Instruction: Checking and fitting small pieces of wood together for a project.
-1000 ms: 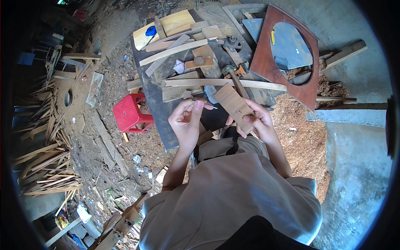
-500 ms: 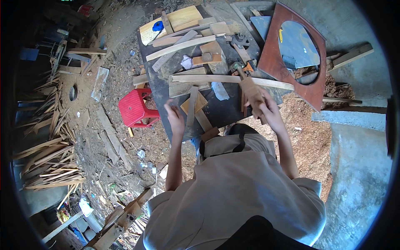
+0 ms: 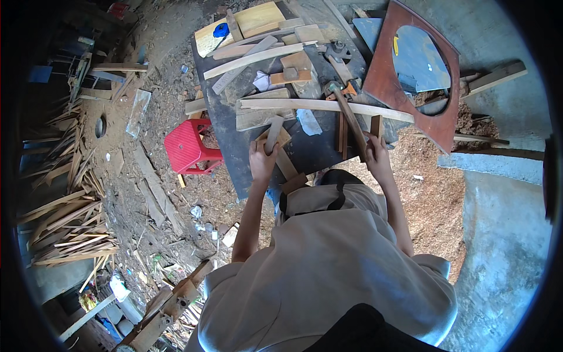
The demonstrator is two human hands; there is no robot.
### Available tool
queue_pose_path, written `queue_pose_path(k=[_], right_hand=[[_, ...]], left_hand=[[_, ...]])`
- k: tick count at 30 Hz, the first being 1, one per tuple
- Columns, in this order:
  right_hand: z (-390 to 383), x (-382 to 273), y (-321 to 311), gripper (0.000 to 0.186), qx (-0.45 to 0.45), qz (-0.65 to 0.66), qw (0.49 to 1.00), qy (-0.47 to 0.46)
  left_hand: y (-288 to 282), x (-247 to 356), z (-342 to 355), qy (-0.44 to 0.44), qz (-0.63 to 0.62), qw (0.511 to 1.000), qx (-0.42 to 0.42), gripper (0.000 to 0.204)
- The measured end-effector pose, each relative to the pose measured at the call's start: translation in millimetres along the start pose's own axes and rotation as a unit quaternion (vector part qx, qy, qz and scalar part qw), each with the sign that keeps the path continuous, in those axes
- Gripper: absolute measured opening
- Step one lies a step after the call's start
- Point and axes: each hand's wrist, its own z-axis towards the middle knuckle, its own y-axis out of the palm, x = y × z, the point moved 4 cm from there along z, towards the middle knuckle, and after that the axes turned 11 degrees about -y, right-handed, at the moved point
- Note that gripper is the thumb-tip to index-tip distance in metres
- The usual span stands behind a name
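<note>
While my left hand (image 3: pixel 261 162) grips the lower end of a short grey strip (image 3: pixel 274 129), a tan board (image 3: pixel 284 138) shows beside it on the dark table (image 3: pixel 319 148). My right hand (image 3: pixel 379 158) holds a small brown block (image 3: pixel 376 124) between thumb and fingers at the table's near right edge; a hammer (image 3: pixel 350 120) lies just left of it, and I cannot tell whether my fingers touch its handle. Beyond, 1 long pale strip (image 3: pixel 328 105) crosses the table above a blue-grey scrap (image 3: pixel 308 122). On the blue tape measure (image 3: pixel 221 30), far left, any lettering is too small to read.
</note>
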Motion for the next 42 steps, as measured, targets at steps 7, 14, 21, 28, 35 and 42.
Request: queue_pose_path(k=[7, 14, 21, 28, 35, 42], right_hand=[[-2.4, 1.6, 2.5, 0.044, 0.004, 0.014, 1.0, -0.018], [-11.3, 8.2, 25.8, 0.043, -0.024, -0.017, 1.0, 0.007], [-16.1, 21.0, 68.5, 0.046, -0.026, -0.221, 0.967, -0.124], [-15.8, 45.5, 93.3, 0.046, -0.076, -0.29, 0.944, -0.14], [-22.7, 51.4, 72.9, 0.031, -0.051, -0.259, 0.961, -0.076], [-15.4, 25.0, 56.6, 0.019, -0.092, 0.077, 0.992, -0.044]], left_hand=[[26.2, 31.5, -15.4, 0.083, -0.06, 0.992, -0.073, 0.031], [88.6, 38.6, -42.8, 0.142, 0.005, 0.969, -0.201, 0.031], [100.1, 32.9, -41.9, 0.141, 0.004, 0.974, -0.179, 0.034], [103.3, 44.1, -35.0, 0.151, -0.016, 0.957, -0.247, 0.036], [111.6, 46.9, -36.2, 0.166, -0.005, 0.947, -0.275, 0.039], [77.6, 48.7, -25.7, 0.082, -0.187, 0.949, -0.242, 0.032]])
